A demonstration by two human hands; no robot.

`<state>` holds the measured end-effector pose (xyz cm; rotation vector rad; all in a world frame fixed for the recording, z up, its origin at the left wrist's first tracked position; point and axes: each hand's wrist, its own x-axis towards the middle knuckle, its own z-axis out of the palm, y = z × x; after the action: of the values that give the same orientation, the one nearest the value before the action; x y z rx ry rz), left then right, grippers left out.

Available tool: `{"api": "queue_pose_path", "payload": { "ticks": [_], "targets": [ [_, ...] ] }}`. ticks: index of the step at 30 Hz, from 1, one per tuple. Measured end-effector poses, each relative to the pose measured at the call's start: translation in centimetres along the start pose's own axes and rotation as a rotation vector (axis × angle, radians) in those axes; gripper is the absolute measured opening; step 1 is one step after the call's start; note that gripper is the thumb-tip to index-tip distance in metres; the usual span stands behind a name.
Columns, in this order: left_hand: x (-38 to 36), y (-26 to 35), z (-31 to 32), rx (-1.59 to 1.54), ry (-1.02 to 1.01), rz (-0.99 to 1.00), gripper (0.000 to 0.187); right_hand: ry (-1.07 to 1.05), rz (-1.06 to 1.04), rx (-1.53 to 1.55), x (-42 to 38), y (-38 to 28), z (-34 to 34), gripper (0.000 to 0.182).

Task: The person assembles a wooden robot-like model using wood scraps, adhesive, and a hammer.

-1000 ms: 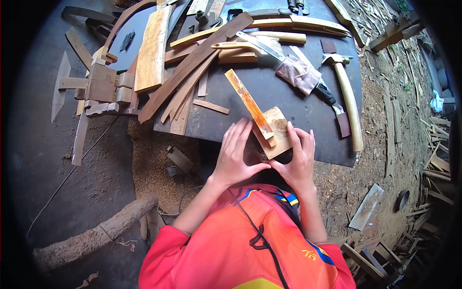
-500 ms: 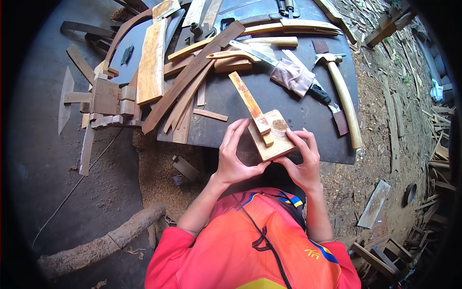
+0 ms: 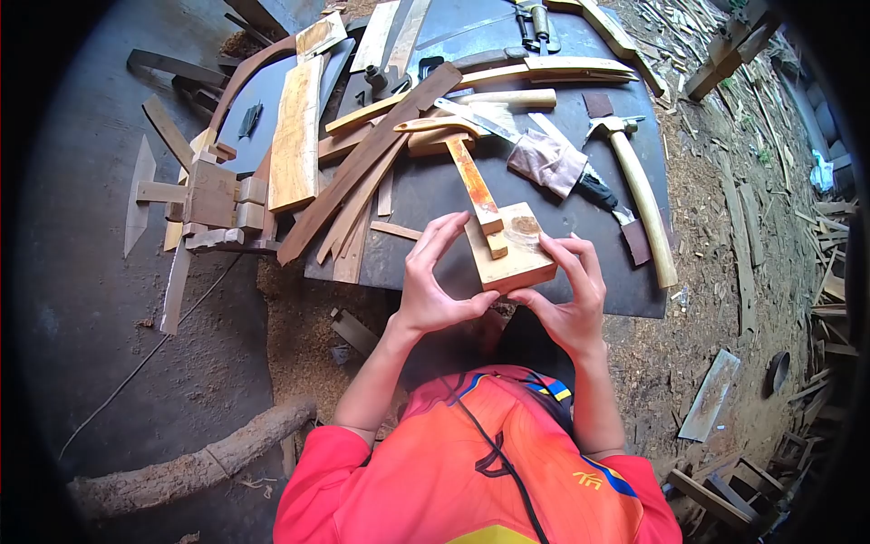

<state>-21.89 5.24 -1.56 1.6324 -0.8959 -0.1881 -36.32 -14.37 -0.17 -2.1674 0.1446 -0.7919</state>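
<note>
A squarish pale wooden block (image 3: 524, 258) with a dark knot is held between my two hands at the table's near edge. A narrow stick (image 3: 471, 179), stained reddish-orange, stands out from its top and points away from me; a small wooden piece shows beside its near end. My left hand (image 3: 433, 286) grips the block's left side and near edge, thumb underneath. On the right side, my right hand (image 3: 573, 288) presses with its fingers on top and its thumb at the near edge. The block's underside is hidden.
On the dark table (image 3: 580, 295) lie a hammer (image 3: 639, 186), a saw blade (image 3: 476, 118) and a cloth-wrapped tool (image 3: 546, 163). Several wooden strips (image 3: 376, 159) are piled at the left. A clamp (image 3: 539, 27) sits at the far edge. A log (image 3: 195, 462) lies lower left.
The block has tilted so its near side face now shows, and the stick has turned with it. Both hands keep their hold. The whole view has shifted slightly.
</note>
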Motion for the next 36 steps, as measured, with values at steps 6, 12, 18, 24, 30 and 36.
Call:
{"api": "queue_pose_path", "payload": {
  "ticks": [6,12,18,24,30,36],
  "targets": [
    [0.7,1.3,-0.6,-0.228,-0.052,-0.152,0.097,0.072,0.008,0.046,1.1,-1.2,-0.2,0.085],
    [1.5,1.3,-1.0,-0.113,-0.040,-0.060,0.099,0.046,-0.023,0.049,1.6,-1.0,-0.4,0.084],
    [0.9,0.1,-0.4,-0.077,-0.017,-0.068,0.099,0.018,0.043,0.059,1.1,-0.9,-0.2,0.081],
    [0.6,-1.7,-0.4,0.217,-0.051,0.079,0.099,-0.070,0.082,0.008,-0.2,1.4,0.4,0.071],
    [-0.1,-2.9,-0.5,0.272,-0.147,0.050,0.103,-0.136,0.093,-0.062,-1.3,2.2,1.2,0.059],
    [-0.9,-3.3,-1.1,0.424,-0.166,0.066,0.106,-0.130,0.103,-0.049,-1.4,2.3,2.2,0.056]
  ]
}}
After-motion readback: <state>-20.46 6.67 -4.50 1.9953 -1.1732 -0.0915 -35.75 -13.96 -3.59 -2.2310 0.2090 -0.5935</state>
